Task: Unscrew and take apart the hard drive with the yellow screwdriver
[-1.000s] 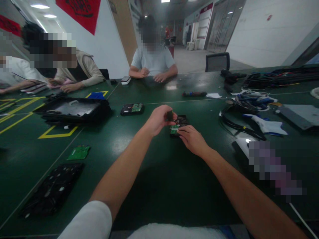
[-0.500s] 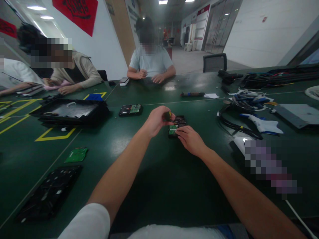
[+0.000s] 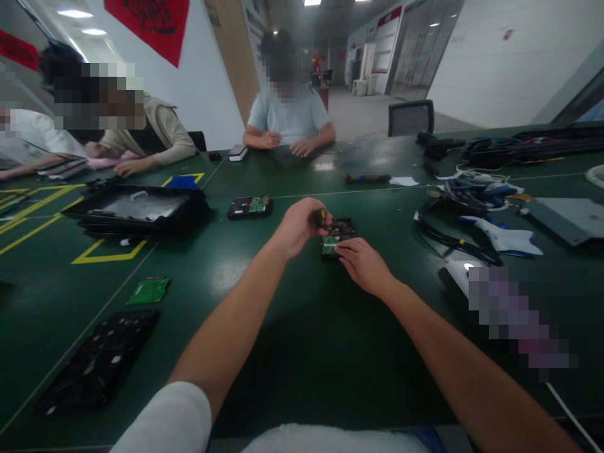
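Note:
A black hard drive [image 3: 340, 231] with a green circuit board lies on the dark green table [image 3: 302, 327], straight ahead of me. My left hand [image 3: 298, 225] grips the dark handle of a small screwdriver [image 3: 320, 218], held upright at the drive's left edge. My right hand [image 3: 362, 264] rests on the near edge of the drive, fingers pressing on the green board. The screwdriver's tip is hidden behind my fingers.
A second hard drive [image 3: 250, 206] lies farther back. At left are a black tray [image 3: 136, 211], a loose green board [image 3: 150, 289] and a black panel [image 3: 97, 363]. Cables and tools [image 3: 472, 195] crowd the right. Three other people sit at the far side.
Both hands stay on the drive. The screwdriver handle in my left hand has turned slightly; the camera shifted a little.

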